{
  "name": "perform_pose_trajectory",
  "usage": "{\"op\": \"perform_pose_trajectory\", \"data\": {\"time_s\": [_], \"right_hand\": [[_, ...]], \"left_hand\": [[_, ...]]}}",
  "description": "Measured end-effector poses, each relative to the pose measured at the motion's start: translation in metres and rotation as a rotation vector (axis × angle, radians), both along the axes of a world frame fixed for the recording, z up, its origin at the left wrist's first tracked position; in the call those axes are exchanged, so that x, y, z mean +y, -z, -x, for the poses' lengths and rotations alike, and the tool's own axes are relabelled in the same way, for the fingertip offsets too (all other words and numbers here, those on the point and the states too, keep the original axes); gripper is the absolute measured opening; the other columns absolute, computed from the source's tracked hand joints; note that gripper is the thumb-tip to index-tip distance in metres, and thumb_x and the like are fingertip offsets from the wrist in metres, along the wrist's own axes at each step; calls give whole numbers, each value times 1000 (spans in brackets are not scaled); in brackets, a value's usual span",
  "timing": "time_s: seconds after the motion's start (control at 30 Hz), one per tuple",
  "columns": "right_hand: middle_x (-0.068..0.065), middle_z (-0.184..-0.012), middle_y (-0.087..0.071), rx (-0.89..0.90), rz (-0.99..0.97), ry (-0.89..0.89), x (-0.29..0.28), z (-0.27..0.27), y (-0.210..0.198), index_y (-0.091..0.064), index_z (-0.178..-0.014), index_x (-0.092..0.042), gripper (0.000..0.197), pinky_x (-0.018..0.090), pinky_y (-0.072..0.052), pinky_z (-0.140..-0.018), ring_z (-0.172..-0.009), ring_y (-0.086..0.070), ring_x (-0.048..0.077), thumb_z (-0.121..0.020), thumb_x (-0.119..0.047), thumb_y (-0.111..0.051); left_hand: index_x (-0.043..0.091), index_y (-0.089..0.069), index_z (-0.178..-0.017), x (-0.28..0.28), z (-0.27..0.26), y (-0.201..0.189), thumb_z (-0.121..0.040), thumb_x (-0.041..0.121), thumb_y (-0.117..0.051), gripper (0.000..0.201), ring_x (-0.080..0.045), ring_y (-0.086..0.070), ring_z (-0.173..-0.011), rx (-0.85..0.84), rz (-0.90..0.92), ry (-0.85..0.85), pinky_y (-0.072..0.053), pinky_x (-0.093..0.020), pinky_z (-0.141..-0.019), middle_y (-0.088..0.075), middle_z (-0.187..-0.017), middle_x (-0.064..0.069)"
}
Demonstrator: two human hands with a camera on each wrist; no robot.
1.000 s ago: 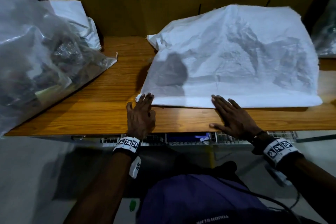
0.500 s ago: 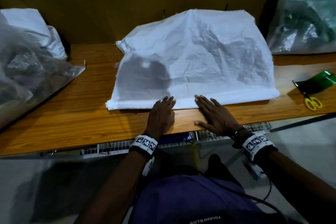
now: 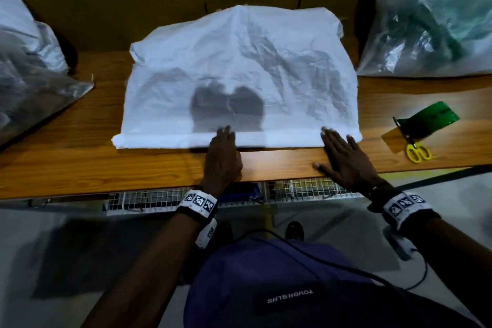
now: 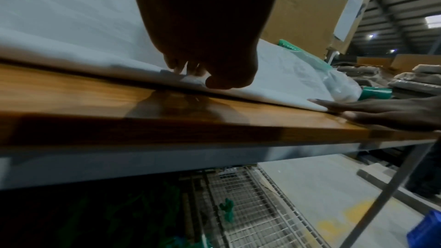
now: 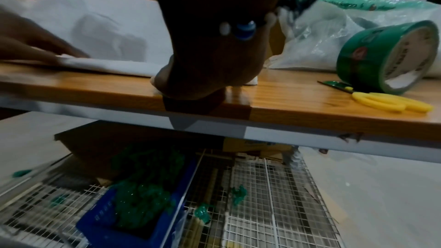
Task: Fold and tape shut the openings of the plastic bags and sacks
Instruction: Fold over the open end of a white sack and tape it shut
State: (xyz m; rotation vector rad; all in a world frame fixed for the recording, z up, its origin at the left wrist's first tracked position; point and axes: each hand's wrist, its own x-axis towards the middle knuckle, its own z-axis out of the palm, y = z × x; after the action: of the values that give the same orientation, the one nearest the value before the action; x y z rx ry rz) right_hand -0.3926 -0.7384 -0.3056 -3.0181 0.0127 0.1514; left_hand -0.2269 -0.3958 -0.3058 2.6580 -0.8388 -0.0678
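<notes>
The white sack (image 3: 239, 74) lay flat at the centre of the frame on the wooden surface (image 3: 80, 157), its folded near hem under both flat hands: the left hand (image 3: 222, 157) at mid-hem, the right hand (image 3: 343, 162) at its right end, each grip open with fingers straight. Dark contents showed dimly through the weave. At upper right sat a clear bag (image 3: 431, 26) holding dark green material. Only the right wrist view showed the green tape roll (image 5: 386, 56) beside yellow scissors (image 5: 391, 101), and a blue bin (image 5: 133, 220) on wire shelving below.
</notes>
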Motion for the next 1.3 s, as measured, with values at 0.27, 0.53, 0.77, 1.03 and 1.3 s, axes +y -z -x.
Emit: {"op": "perform_pose_trajectory", "data": {"time_s": [0.27, 0.53, 0.77, 1.03, 1.3], "right_hand": [[3, -175, -11, -91, -192, -80, -23, 5, 6, -13, -168, -13, 69, 52, -22, -127, -162, -8, 16, -111, -50, -29], [9, -164, -42, -292, -410, 60, -133, 31, -70, -47, -156, -14, 69, 45, -44, -113, -142, -49, 30, -87, -22, -53], [24, -152, -48, -39, -248, 76, -265, 51, -105, -56, -147, -13, 83, 59, -48, -106, -135, -48, 47, -68, -14, -82], [20, -148, -48, 29, -267, 30, -288, 37, -100, -67, -138, -14, 50, 39, -49, -96, -123, -59, 42, -92, 4, -71], [13, -142, -49, 51, -269, 57, -292, 36, -109, -66, -140, -27, 59, 38, -47, -90, -120, -56, 36, -90, 3, -73]], "left_hand": [[13, -60, -136, -160, 66, -14, -90, 14, -64, 47, -35, -54, -124, -33, -50, 269, -46, -50, -95, -57, -138, -11], [14, -63, -118, -210, 80, -22, -95, 38, -52, 35, -34, -52, -114, 13, -239, 18, -47, -50, -88, -55, -129, -8], [11, -61, -130, -225, 85, -16, -95, 44, -55, 49, -42, -46, -125, 65, -220, -60, -47, -56, -94, -50, -143, -12], [8, -64, -119, -227, 85, -23, -94, 39, -60, 40, -43, -52, -114, 63, -207, -62, -51, -56, -84, -56, -128, -15], [8, -64, -119, -225, 90, -22, -92, 38, -61, 41, -41, -54, -111, 69, -218, -58, -54, -56, -84, -58, -125, -16]]}}
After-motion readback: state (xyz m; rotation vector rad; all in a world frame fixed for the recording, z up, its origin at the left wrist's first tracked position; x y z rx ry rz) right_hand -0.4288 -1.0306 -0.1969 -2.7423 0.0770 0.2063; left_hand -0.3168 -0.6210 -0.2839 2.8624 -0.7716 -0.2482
